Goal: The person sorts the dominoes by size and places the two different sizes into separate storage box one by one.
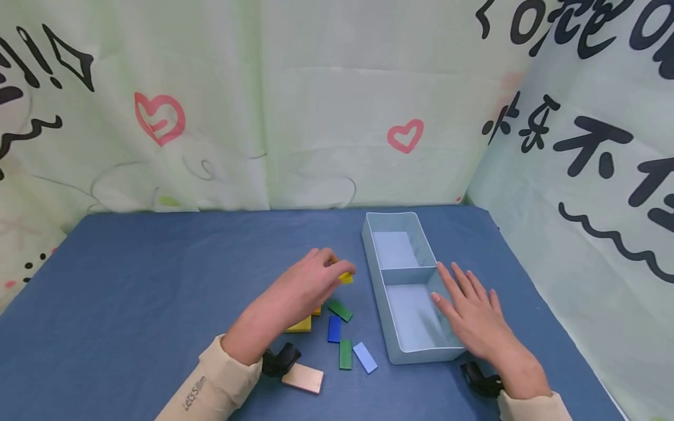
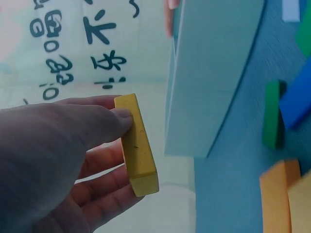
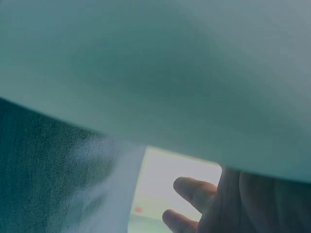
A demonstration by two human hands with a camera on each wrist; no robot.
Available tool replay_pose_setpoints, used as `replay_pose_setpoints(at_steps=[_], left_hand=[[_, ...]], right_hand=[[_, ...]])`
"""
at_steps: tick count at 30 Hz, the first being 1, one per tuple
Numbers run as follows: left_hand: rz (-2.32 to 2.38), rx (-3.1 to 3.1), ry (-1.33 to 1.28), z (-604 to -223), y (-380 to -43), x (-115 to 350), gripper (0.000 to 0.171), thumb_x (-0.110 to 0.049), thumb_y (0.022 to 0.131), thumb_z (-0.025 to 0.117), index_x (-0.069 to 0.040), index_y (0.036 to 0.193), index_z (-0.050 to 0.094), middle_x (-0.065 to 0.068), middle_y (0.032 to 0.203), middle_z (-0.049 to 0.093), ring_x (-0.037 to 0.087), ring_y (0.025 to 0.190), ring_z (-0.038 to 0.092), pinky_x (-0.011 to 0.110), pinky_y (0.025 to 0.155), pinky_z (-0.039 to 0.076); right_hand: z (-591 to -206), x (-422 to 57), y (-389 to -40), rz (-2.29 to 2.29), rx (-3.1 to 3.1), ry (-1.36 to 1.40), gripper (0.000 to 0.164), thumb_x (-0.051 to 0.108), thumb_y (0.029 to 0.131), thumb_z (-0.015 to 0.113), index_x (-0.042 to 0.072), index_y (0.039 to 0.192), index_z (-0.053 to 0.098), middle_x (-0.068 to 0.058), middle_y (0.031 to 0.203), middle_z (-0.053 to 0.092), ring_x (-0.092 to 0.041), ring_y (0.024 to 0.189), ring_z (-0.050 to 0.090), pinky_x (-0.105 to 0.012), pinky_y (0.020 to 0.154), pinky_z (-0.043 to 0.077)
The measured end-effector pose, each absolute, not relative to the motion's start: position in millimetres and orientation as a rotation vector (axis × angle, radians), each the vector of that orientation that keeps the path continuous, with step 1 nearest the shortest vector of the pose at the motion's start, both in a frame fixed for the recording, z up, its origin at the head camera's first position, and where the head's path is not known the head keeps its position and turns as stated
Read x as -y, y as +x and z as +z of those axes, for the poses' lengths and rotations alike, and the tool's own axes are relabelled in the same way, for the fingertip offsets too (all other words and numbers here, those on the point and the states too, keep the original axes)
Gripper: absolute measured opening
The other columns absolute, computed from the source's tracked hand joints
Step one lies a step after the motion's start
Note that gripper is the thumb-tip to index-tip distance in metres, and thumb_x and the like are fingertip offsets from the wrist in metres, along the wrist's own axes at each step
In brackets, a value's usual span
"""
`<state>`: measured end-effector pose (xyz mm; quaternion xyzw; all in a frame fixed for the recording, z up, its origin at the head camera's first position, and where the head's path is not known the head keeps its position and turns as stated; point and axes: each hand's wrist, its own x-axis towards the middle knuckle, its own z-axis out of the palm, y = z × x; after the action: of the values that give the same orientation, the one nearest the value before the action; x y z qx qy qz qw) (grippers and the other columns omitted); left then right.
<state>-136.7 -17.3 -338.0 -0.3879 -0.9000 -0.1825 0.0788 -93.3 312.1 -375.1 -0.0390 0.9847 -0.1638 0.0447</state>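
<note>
- In the centre of the head view, a yellow rectangular block (image 1: 346, 278) was held by the left hand (image 1: 310, 282), gripped between thumb and fingers above the blue tablecloth (image 1: 158, 292).
- In the left wrist view, the block was seen at the middle, tilted, with the thumb pressed against its upper part.
- At the right of the head view, the right hand (image 1: 474, 318) was extended over the right wall of a pale blue two-compartment box (image 1: 385, 310), its fingers straightened and spread, nothing being grasped; whether the wall was touched could not be told.
- The box was placed right of centre, split by a divider (image 1: 408, 275) into a far and a near compartment.
- Below the left hand, at lower centre, an orange block (image 1: 317, 311) and a second yellow block (image 1: 299, 325) were partly hidden by the forearm.
- Beside them were scattered two green blocks (image 1: 345, 354), a dark blue block (image 1: 334, 328) and a light blue block (image 1: 365, 358).
- Near the bottom edge, a pale wood-coloured block (image 1: 303, 378) was partly covered by the left wrist camera (image 1: 281, 359).
</note>
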Motion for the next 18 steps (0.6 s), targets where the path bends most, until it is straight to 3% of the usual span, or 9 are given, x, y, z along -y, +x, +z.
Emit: replay_pose_setpoints(at_steps=[11,18], left_hand=[[-0.434,2.534,-1.299,-333.6,-131.4,-16.5,0.032,-0.005,0.094,0.065,-0.026,0.118,0.066,0.003,0.113,0.063,0.019,0.091,0.056,0.027,0.074,0.051],[-0.328,2.490,-1.362,-332.3,-127.9,-32.6,0.033,-0.003,0.093,0.065,-0.026,0.117,0.065,-0.007,0.126,0.062,0.018,0.089,0.054,0.024,0.071,0.048]], right_hand=[[-375.2,-313.0,-90.8,-0.506,-3.005,-0.120,0.069,0.057,0.104,0.033,0.028,0.161,0.007,-0.018,0.166,0.009,-0.050,0.149,0.006,-0.079,0.106,0.003],[-372.6,-311.5,-90.2,-0.486,-3.015,-0.108,0.069,0.056,0.104,0.034,0.027,0.161,0.008,-0.019,0.166,0.010,-0.050,0.149,0.007,-0.079,0.107,0.004]])
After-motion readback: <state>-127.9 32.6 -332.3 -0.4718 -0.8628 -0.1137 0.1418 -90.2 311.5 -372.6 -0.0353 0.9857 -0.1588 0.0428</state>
